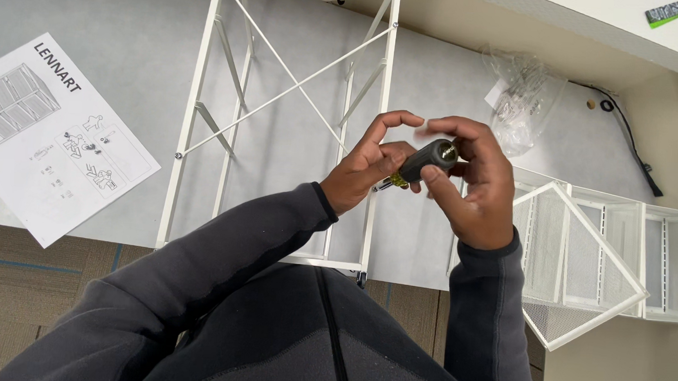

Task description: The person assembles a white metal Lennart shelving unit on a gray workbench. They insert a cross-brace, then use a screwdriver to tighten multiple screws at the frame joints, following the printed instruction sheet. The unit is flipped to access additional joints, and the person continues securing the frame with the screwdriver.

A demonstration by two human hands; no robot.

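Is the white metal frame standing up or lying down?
Lying down. The white metal frame lies flat on the grey floor sheet, its crossed rods seen from above, next to the instruction sheet.

Both hands, left hand (pixel 368 169) and right hand (pixel 472 187), grip a dark-handled screwdriver (pixel 423 163) above the white metal frame (pixel 194 119), instruction sheet (pixel 44 133) far left

- The screwdriver (pixel 423 163) was half hidden: fingers of the left hand (pixel 368 169) covered its tip.
- The white metal frame (pixel 282 93) was cut off at 12 o'clock, and the sleeve hid its lower bar.
- Small parts in the clear plastic bag (pixel 521 100) at 2 o'clock were too small to tell.
- The mesh drawers (pixel 625 255) ran off at 3 o'clock.
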